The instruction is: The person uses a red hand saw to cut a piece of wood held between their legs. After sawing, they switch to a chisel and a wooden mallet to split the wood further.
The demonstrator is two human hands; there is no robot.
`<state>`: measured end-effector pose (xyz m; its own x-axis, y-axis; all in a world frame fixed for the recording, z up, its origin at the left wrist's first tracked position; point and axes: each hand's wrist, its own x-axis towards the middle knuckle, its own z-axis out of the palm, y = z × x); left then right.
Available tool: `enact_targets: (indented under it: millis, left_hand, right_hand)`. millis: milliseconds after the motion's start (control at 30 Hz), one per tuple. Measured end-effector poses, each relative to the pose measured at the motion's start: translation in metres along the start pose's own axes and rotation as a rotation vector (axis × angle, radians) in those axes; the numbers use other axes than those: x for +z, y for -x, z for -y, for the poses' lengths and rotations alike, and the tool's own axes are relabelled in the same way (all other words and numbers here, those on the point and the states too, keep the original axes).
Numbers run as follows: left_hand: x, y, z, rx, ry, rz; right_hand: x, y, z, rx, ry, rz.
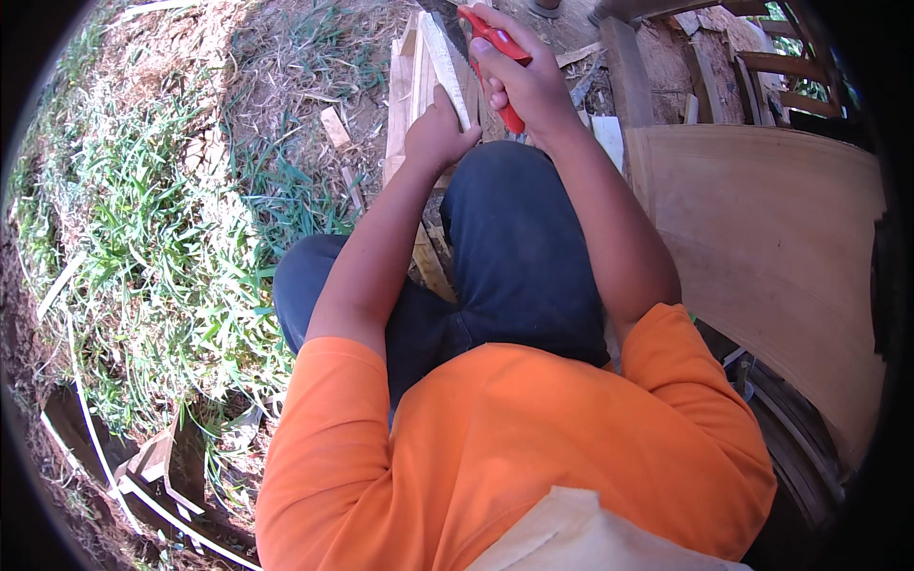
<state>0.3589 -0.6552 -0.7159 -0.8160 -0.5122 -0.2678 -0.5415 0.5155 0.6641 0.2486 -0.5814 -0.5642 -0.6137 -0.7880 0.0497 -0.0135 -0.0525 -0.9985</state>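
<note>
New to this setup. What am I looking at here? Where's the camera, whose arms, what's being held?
There is no machine here: a person works with two bare hands. The single picture comes from a wide fisheye camera worn on the person's head, looking down, so straight edges bend near the rim and you see their orange shirt and dark trousers from above.

The right hand grips the red handle of a handsaw, whose toothed blade runs up and to the left. The left hand presses on the light wooden planks under the blade.

Grass lies to the left, a large plywood sheet to the right.
</note>
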Motion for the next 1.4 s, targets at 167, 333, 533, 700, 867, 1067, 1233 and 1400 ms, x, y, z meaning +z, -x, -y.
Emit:
enact_targets:
  millis: [167,333,533,700,867,1067,1233,1400]
  left_hand:
    - [0.004,-0.017,-0.020,-0.133,-0.135,-0.289]
    - [0.022,-0.026,-0.017,-0.169,-0.133,-0.520]
    - [0.020,-0.014,-0.013,-0.177,-0.091,-0.510]
    - [0.025,-0.011,-0.007,-0.214,-0.030,-0.506]
    - [0.035,-0.021,0.018,-0.065,-0.041,-0.574]
    - [0.020,-0.016,0.007,-0.118,0.701,-0.349]
    - [0.022,-0.017,0.016,-0.103,0.518,-0.392]
    - [0.022,-0.013,0.010,-0.169,0.356,-0.380]
  right_hand:
    - [-0.002,0.018,0.025,0.209,-0.130,0.048]
    - [0.010,0.018,0.021,0.164,-0.084,0.047]
    - [0.013,0.004,0.015,0.039,-0.001,0.047]
    - [0.014,0.018,0.019,0.184,-0.009,0.016]
    - [0.021,0.028,-0.018,0.019,0.267,-0.117]
    - [0.031,0.049,-0.012,-0.051,0.371,-0.102]
    - [0.030,0.065,0.004,-0.046,0.396,-0.040]
    - [0.023,0.060,0.007,-0.066,0.392,-0.042]
